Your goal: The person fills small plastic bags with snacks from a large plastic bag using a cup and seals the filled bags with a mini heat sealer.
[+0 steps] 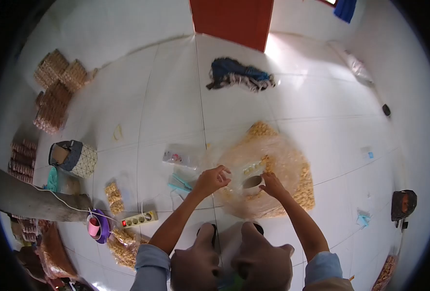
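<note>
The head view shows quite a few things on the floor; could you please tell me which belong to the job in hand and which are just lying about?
Likely part of the job:
cup, at the right hand
large plastic bag of yellowish pieces, near both hands

Apparently just lying about:
dark blue cloth bundle
patterned bag
light-blue scrap

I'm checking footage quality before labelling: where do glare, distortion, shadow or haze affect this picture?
Head view: strong wide-angle distortion, with curving walls and black corners; head view: glare washing out the floor beside the red panel; head view: hazy plastic softening the yellowish pieces; head view: shadow inside the pale cup by the right hand.
</note>
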The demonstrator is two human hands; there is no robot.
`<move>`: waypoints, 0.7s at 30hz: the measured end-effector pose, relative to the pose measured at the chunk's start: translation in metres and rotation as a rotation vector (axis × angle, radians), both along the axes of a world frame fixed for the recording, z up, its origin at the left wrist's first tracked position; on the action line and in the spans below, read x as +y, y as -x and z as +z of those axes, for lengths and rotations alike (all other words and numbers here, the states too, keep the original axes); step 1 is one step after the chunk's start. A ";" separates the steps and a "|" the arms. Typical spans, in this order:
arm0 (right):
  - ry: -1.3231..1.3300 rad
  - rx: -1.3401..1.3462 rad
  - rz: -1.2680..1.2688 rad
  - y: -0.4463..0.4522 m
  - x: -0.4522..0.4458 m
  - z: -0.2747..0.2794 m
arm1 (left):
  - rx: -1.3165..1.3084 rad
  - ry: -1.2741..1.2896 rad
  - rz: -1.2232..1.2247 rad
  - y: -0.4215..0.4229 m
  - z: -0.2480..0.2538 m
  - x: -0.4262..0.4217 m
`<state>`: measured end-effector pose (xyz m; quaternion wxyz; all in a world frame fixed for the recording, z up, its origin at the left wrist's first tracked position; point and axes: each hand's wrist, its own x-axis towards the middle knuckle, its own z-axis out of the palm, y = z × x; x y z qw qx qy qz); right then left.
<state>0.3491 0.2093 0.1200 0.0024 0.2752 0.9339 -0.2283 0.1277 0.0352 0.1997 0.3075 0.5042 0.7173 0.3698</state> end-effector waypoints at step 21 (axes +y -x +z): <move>-0.655 -0.110 -0.469 0.027 0.046 -0.058 | 0.111 0.000 0.170 0.003 -0.118 0.056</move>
